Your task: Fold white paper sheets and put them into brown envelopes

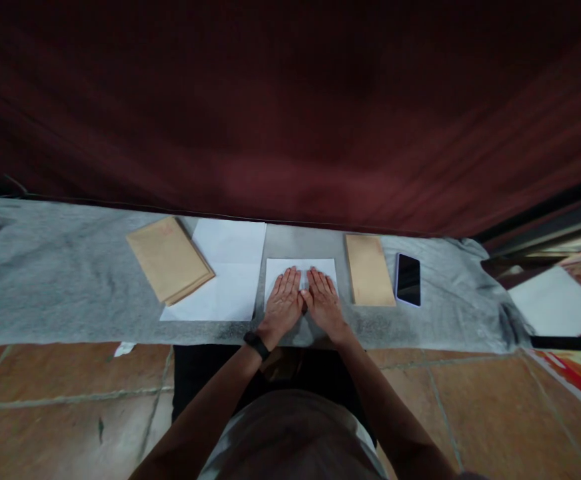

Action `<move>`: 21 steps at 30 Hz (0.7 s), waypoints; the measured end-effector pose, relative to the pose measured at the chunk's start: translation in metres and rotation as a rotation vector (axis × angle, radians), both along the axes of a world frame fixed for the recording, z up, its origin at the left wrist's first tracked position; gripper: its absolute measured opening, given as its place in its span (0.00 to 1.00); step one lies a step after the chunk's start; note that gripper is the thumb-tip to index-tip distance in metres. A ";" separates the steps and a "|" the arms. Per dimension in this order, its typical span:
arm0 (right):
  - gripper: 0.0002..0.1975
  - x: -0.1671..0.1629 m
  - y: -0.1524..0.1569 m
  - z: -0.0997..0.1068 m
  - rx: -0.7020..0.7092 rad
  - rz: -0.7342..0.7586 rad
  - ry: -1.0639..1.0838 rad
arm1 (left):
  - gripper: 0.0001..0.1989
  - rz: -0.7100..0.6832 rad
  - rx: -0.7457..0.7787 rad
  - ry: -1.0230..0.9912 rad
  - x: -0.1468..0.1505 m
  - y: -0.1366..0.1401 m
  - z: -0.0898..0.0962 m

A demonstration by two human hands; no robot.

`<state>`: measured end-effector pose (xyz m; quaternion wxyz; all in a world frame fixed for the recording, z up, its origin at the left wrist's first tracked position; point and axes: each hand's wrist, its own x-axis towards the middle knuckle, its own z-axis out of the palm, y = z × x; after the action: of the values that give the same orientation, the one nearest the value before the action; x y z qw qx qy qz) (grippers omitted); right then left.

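A white sheet of paper, which looks folded, lies on the grey cloth in front of me. Both palms rest on it side by side, with the thumbs nearly touching. My left hand is flat, fingers stretched forward, a dark band on its wrist. Flat too is my right hand, its fingers pointing away from me. Much of the sheet's near part is hidden under the hands. Left of it are larger white sheets with a crease across them, partly covered by a stack of brown envelopes.
To the right lies another brown envelope, then a phone with a dark screen. Grey cloth covers the narrow table. A dark red curtain-like surface rises along the back edge. Printed papers are at the far right, above the tiled floor.
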<state>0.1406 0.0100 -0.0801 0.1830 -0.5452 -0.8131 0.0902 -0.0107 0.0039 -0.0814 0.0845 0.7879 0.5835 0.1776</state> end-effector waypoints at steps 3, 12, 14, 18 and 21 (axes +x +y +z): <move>0.30 0.008 -0.002 -0.005 0.072 -0.072 -0.090 | 0.29 0.059 0.010 0.059 -0.011 0.001 -0.001; 0.31 0.016 -0.007 -0.011 0.100 -0.270 -0.081 | 0.30 0.206 0.093 0.099 -0.019 -0.001 -0.001; 0.31 0.007 0.001 -0.006 0.082 -0.248 -0.053 | 0.30 0.206 0.102 0.101 -0.011 0.004 0.000; 0.28 -0.016 0.024 0.003 0.016 -0.068 -0.002 | 0.29 0.047 0.041 0.110 0.008 0.021 -0.002; 0.27 -0.022 0.036 0.002 0.007 0.003 -0.005 | 0.29 0.000 0.017 0.121 0.012 0.029 -0.005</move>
<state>0.1182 0.0462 -0.0781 0.1830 -0.5435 -0.8147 0.0862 0.0013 0.0332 -0.0866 0.0426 0.7979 0.5860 0.1347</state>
